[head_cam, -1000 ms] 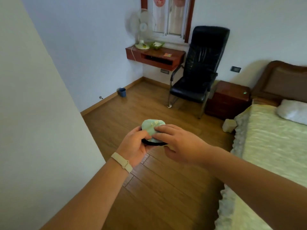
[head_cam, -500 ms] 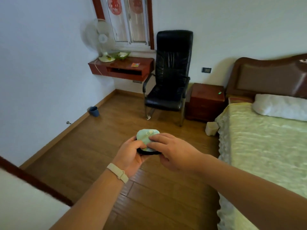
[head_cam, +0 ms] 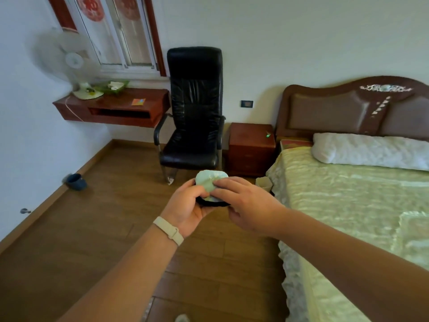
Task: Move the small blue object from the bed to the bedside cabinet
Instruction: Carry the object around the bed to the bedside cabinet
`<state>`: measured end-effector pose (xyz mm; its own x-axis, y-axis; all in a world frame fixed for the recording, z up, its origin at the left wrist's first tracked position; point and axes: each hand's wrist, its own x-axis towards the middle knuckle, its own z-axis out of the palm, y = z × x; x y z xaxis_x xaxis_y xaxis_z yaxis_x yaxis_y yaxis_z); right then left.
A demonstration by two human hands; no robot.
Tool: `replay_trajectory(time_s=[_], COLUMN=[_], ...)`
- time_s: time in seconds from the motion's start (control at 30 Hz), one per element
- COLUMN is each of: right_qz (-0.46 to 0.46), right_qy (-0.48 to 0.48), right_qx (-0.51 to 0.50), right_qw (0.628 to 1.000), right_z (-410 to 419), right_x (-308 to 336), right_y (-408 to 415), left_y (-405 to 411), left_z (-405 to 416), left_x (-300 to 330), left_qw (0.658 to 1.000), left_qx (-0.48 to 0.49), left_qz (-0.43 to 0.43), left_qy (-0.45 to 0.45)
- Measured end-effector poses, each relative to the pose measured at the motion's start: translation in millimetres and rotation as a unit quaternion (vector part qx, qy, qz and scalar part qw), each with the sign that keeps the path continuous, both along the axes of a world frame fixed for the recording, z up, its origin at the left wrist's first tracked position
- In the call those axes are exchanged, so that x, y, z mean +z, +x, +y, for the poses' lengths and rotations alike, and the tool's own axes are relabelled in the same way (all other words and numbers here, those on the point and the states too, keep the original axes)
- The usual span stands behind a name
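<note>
Head view: both my hands are raised in front of me over the wood floor [head_cam: 92, 240], well apart from the bed [head_cam: 348, 205] on my right. My left hand [head_cam: 188, 205] is curled around the near and under side of the object [head_cam: 207, 181], thumb pressed on its top, fingers closed beneath it. My right hand [head_cam: 243, 203] comes in from the right, fingers bent and laid over the object's right part, thumb hidden below; it too grips. The object is small, pale blue-green, rounded on top, with a dark rim or band showing under it between my hands; what the dark part is, I cannot tell. It is in the air, touching only my hands. A pale band [head_cam: 168, 231] sits on my left wrist. The cabinet [head_cam: 251, 147] stands beyond my hands, just beside the bed's headboard [head_cam: 336, 110], with a small green thing [head_cam: 268, 135] near the right rear of its top. A black chair [head_cam: 193, 108] stands left of the cabinet, close to it. A wall shelf [head_cam: 111, 110] at left carries a fan [head_cam: 72, 63] and a green dish [head_cam: 115, 86]. A white pillow [head_cam: 371, 151] lies at the head of the bed. A blue cup [head_cam: 75, 181] lies by the left wall.
</note>
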<state>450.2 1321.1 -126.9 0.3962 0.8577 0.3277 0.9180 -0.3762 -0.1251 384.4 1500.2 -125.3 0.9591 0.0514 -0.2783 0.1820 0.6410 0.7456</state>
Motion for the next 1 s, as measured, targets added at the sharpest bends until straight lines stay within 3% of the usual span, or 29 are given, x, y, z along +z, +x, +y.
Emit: replay_trajectory(time_s=[0.57,1.0], right_qz=[-0.019,0.025], right_qy=[-0.024,-0.007], right_qx=[-0.129,-0.198], right_qw=[0.991,0.98], right_z=[103.8,80.3], right_x=[-0.9,-20.5], right_y=[233.4,374.6], left_y=[278.3,443.9], left_z=[106.4,86.0], left_x=[-3.8,-19.0], left_qw=[0.996,0.986], left_qx=[-0.094,-0.154], left_qz=[-0.002,0.037], left_qy=[0.009,0.053])
